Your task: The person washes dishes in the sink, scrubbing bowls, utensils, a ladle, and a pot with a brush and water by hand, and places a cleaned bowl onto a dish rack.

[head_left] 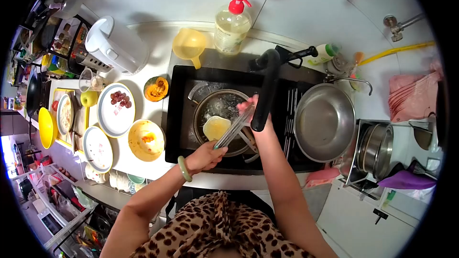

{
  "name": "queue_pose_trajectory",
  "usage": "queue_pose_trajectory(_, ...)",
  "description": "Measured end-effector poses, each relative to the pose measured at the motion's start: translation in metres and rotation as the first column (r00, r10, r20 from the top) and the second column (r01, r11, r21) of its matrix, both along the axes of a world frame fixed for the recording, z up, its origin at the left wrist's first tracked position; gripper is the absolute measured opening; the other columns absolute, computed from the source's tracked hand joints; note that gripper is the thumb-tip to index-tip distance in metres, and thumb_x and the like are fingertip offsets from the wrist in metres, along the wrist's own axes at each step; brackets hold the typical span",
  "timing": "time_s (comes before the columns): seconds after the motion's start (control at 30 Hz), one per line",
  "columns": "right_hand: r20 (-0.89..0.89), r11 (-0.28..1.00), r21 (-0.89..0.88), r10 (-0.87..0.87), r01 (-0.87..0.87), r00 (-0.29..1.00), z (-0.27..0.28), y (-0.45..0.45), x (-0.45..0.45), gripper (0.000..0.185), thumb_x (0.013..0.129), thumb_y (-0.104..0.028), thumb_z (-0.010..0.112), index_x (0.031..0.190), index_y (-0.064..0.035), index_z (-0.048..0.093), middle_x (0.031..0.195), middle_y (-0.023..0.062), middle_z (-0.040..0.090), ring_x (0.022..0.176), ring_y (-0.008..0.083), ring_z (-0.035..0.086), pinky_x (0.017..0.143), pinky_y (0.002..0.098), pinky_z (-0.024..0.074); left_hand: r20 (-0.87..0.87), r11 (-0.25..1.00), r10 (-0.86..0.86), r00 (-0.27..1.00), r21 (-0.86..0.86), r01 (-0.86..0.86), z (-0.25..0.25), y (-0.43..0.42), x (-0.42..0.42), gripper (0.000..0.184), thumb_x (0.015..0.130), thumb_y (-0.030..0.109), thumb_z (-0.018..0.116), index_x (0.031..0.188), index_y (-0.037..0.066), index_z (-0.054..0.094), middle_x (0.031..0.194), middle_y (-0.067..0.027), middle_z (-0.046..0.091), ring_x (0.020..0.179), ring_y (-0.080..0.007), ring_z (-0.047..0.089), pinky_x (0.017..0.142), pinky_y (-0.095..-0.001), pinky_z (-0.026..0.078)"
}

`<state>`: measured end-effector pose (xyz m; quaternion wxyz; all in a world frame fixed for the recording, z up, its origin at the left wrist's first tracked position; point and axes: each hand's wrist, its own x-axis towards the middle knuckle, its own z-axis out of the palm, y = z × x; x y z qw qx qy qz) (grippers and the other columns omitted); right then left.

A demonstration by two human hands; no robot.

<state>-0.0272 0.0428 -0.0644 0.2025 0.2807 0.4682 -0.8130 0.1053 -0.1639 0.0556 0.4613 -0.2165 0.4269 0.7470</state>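
My left hand, with a pale green bangle at the wrist, is closed around the handle of a wire whisk over the sink. My right hand has its fingers closed at the whisk's wire end, partly hidden behind the black faucet. Below both hands, a metal pot with water sits in the black sink. Inside the pot lies a pale yellow bowl. Whether the right fingers also hold something pinkish is unclear.
Left of the sink are a stained yellow bowl, plates, a cut pumpkin piece and a white kettle. Behind stand a yellow funnel and a pump bottle. A large steel basin is at the right.
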Motion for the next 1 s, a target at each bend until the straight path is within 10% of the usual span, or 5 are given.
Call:
queue_pose_trajectory(0.3, -0.637, 0.538, 0.745, 0.398, 0.395, 0.660, 0.180, 0.082, -0.053, 0.020, 0.095, -0.017, 0.048, 0.105, -0.0021, 0.056, 0.107, 0.0117, 0.064, 0.099, 0.0227, 0.060, 0.085, 0.0334, 0.0463, -0.119, 0.991, -0.125, 0.985, -0.053, 0.119, 0.013, 0.018, -0.050, 0.018, 0.094, 0.028, 0.056, 0.091, 0.013, 0.046, 0.062, 0.0074, 0.036, 0.045, -0.0003, 0.027, 0.037, -0.0190, 0.016)
queue_pose_trajectory(0.5, 0.005, -0.291, 0.835, 0.852, 0.467, 0.523, 0.160, 0.068, -0.078, 0.060, 0.085, -0.009, 0.058, 0.139, -0.0050, 0.035, 0.147, 0.0129, 0.032, 0.134, 0.0317, 0.032, 0.107, 0.0438, 0.0289, 0.003, 0.982, -0.161, 0.987, -0.095, 0.161, 0.039, 0.008, -0.028, 0.014, 0.096, 0.028, 0.053, 0.099, 0.014, 0.049, 0.060, 0.0082, 0.036, 0.044, -0.0001, 0.026, 0.039, -0.0179, 0.016)
queue_pose_trajectory(0.73, -0.038, -0.195, 0.921, 0.815, 0.337, 0.578, 0.152, 0.075, -0.055, 0.073, 0.081, -0.012, 0.063, 0.145, -0.0095, 0.027, 0.153, 0.0089, 0.020, 0.138, 0.0325, 0.025, 0.110, 0.0465, 0.0251, 0.136, 0.975, -0.090, 0.987, -0.190, 0.115, 0.039, 0.002, 0.026, 0.011, 0.097, 0.027, 0.049, 0.095, 0.016, 0.047, 0.059, 0.0077, 0.037, 0.042, -0.0011, 0.026, 0.037, -0.0171, 0.019)
queue_pose_trajectory(0.87, -0.414, 0.311, 0.905, 0.805, 0.292, 0.426, 0.116, 0.079, 0.017, 0.054, 0.082, -0.005, 0.060, 0.133, -0.0053, 0.042, 0.136, 0.0170, 0.043, 0.124, 0.0324, 0.044, 0.102, 0.0422, 0.0363, 0.144, 0.990, -0.031, 0.989, -0.128, 0.050, 0.034, -0.003, 0.046, 0.012, 0.096, 0.027, 0.050, 0.097, 0.015, 0.046, 0.059, 0.0077, 0.037, 0.042, -0.0006, 0.026, 0.037, -0.0159, 0.019)
queue_pose_trajectory(1.0, -0.010, 0.830, 0.052, 0.557, -0.555, 0.831, 0.066, 0.054, 0.114, 0.039, 0.092, -0.026, 0.060, 0.125, -0.0094, 0.049, 0.114, 0.0056, 0.057, 0.083, 0.0154, 0.061, 0.064, 0.0269, 0.0480, 0.126, 1.000, -0.004, 0.992, 0.001, 0.004, 0.019, -0.010, 0.067, 0.013, 0.095, 0.026, 0.051, 0.092, 0.015, 0.045, 0.058, 0.0069, 0.038, 0.041, -0.0018, 0.027, 0.037, -0.0189, 0.017)
